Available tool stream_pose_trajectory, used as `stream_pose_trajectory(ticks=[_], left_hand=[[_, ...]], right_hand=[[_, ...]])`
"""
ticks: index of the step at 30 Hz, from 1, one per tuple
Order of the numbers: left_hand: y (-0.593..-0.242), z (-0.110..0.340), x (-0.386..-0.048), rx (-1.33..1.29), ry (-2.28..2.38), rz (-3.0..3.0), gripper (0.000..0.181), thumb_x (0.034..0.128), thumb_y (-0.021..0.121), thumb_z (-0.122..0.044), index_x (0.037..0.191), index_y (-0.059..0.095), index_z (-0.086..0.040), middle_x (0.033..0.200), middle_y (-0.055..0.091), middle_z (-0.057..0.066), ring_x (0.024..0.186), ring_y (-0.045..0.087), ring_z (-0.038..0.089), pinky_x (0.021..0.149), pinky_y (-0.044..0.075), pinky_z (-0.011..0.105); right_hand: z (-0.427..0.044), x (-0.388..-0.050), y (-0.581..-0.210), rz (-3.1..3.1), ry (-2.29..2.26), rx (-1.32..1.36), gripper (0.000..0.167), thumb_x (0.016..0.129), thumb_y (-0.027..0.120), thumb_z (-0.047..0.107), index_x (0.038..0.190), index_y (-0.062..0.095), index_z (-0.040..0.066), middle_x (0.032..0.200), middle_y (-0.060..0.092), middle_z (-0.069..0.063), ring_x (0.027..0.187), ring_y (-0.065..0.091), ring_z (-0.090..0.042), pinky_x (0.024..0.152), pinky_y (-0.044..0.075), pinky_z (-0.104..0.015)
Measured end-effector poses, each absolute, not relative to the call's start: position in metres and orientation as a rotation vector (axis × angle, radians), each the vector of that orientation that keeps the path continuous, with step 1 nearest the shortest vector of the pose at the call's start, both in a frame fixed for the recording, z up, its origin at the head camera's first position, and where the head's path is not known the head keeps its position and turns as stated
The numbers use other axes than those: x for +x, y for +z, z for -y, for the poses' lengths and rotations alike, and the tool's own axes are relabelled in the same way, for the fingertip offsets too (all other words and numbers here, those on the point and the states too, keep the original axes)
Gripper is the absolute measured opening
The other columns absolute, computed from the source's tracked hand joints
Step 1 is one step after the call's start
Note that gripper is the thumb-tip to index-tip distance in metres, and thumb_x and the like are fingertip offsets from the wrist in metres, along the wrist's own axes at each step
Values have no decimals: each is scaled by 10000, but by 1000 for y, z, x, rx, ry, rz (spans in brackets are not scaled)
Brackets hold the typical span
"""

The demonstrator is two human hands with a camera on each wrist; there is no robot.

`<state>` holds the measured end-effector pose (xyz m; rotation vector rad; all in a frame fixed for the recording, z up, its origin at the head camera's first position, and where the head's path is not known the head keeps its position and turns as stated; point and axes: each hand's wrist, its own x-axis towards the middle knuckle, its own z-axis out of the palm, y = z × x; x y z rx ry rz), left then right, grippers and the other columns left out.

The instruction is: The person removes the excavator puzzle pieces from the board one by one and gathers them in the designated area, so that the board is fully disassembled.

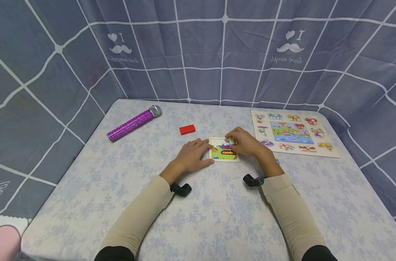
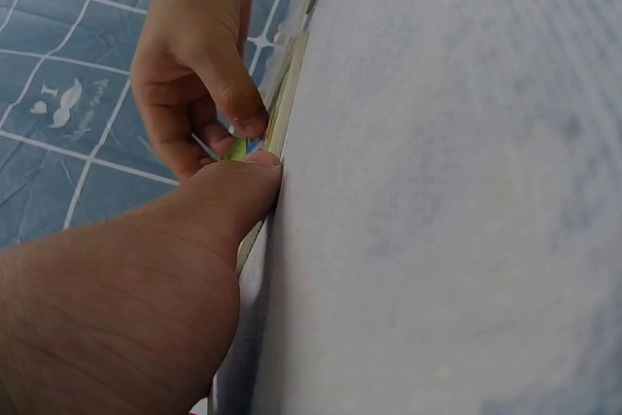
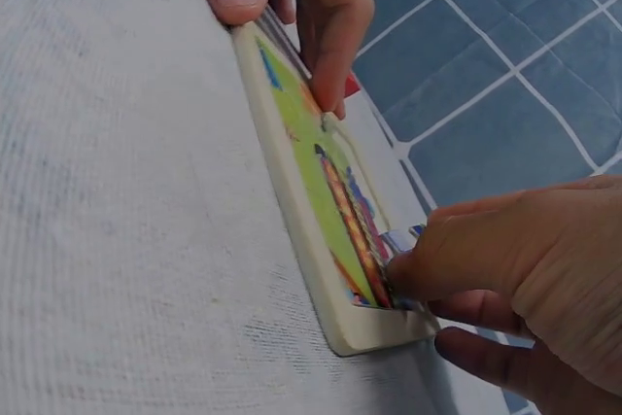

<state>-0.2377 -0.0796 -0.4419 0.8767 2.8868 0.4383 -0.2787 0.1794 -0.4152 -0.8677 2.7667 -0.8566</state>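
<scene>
A small jigsaw puzzle in a pale wooden frame (image 1: 213,159) lies flat on the table between the hands. Its picture (image 3: 313,162) shows green ground and a long red-and-yellow vehicle; a strip along the far side is bare. My left hand (image 1: 192,156) rests at the frame's left side, fingers extended, with thumb and fingertips touching its edge. At the far right corner, my right hand (image 1: 246,140) pinches a green-and-blue puzzle piece (image 2: 238,149) between thumb and fingers. Those fingers hide most of the piece.
Beyond the puzzle lies a red block (image 1: 187,129). A purple glittery microphone (image 1: 132,125) is at the back left. To the right sits a wooden peg puzzle board (image 1: 266,116). Another colourful piece (image 1: 277,161) shows partly behind the right wrist.
</scene>
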Motion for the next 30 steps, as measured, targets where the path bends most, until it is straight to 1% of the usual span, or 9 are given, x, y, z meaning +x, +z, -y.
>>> stream_pose_trajectory(ticks=[3,10,15,18,22,24,26,30], left_hand=[[-441,79,-238,877,439,-2885,606,980,572,-574,1487,495,-251,1630,315,32,1489,261,306,1155,250,539],[-441,79,-237,864,432,-2895,606,977,578,-576,1484,495,-255,1631,313,26,1490,259,301,1158,246,534],[-440,79,-237,867,439,-2883,608,976,577,-578,1483,496,-252,1632,310,33,1493,251,309,1159,243,539],[-441,79,-238,876,435,-2880,615,974,581,-574,1486,495,-244,1632,311,43,1490,256,318,1156,250,544],[-442,80,-239,868,424,-2895,625,970,591,-566,1489,494,-231,1632,310,47,1485,265,321,1150,261,548],[-442,80,-239,866,428,-2893,627,970,594,-561,1492,492,-229,1634,306,46,1487,262,321,1150,257,550],[-442,80,-240,871,438,-2886,624,971,595,-556,1491,494,-227,1636,301,51,1488,258,327,1151,252,555],[-443,80,-239,879,434,-2865,620,973,590,-554,1491,492,-229,1639,293,54,1491,249,330,1155,244,554]], right_hand=[[-181,-277,-413,-2772,-854,-850,413,876,700,-43,1284,647,-66,1147,574,-177,911,522,-274,792,456,-407],[-185,-277,-413,-2818,-801,-810,357,938,670,-43,1294,656,-20,1196,606,-158,986,578,-289,853,498,-437],[-194,-278,-408,-2846,-937,-827,357,922,662,-52,1277,658,-15,1208,623,-166,1026,609,-321,883,513,-472],[-206,-274,-397,-2850,-1038,-869,355,909,666,-71,1262,658,-38,1205,624,-187,1021,609,-349,899,505,-515],[-235,-264,-381,-2868,-1034,-934,354,909,670,-78,1262,650,-56,1189,615,-202,995,605,-361,874,501,-559],[-256,-255,-378,-2885,-1007,-913,353,910,666,-79,1262,649,-58,1182,615,-203,989,606,-361,867,502,-560],[-282,-242,-380,-2889,-987,-829,353,915,656,-77,1267,641,-62,1194,610,-215,1008,604,-372,876,498,-568],[-330,-211,-395,-2851,-922,-566,365,929,645,-60,1293,622,-64,1251,600,-241,1081,600,-409,905,496,-563]])
